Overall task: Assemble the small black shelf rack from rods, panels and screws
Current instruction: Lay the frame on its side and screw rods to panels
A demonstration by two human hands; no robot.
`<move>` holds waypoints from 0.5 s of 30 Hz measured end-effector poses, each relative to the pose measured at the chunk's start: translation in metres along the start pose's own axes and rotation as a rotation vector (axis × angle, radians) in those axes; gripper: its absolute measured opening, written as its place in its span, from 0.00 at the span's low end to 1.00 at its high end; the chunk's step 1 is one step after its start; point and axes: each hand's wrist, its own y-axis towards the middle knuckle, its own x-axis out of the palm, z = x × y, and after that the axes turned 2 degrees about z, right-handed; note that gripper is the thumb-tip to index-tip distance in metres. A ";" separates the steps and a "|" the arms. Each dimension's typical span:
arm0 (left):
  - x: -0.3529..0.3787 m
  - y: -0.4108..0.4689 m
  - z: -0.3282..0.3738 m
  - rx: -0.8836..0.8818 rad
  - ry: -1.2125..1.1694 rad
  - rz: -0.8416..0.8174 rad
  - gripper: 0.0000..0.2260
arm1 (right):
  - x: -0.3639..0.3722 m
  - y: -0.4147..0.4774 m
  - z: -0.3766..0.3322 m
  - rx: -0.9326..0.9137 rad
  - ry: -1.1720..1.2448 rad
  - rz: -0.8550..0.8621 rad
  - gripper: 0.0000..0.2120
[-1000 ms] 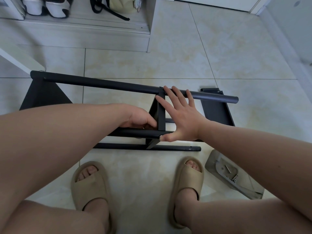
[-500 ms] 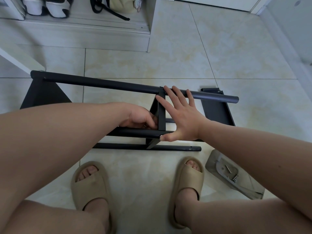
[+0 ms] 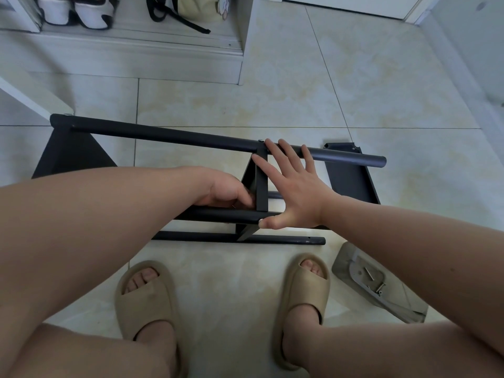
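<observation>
The partly built black rack lies on its side on the tiled floor. Its long upper rod (image 3: pixel 169 135) runs from far left to right. A middle panel (image 3: pixel 260 184) stands edge-on between that rod and a nearer rod (image 3: pixel 218 215). My right hand (image 3: pixel 294 186) lies flat against the panel's right face, fingers spread up to the upper rod, thumb at the near rod's end. My left hand (image 3: pixel 229 190) is curled against the panel's left side; what its fingertips hold is hidden. A bottom rod (image 3: pixel 245 238) lies on the floor. A loose black panel (image 3: pixel 351 178) lies to the right.
A clear plastic bag (image 3: pixel 373 285) with screws lies on the floor at the right, beside my right foot. My feet in beige slippers (image 3: pixel 148 296) stand just in front of the rack. A low white shoe cabinet (image 3: pixel 122 58) with shoes and a bag is at the back.
</observation>
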 end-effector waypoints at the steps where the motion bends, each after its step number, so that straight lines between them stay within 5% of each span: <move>1: -0.001 0.000 -0.001 0.008 -0.009 -0.010 0.11 | 0.000 0.000 0.000 0.000 0.000 -0.003 0.59; 15: 0.003 0.000 0.000 -0.076 -0.049 0.014 0.05 | 0.000 0.000 0.000 -0.001 -0.005 -0.002 0.59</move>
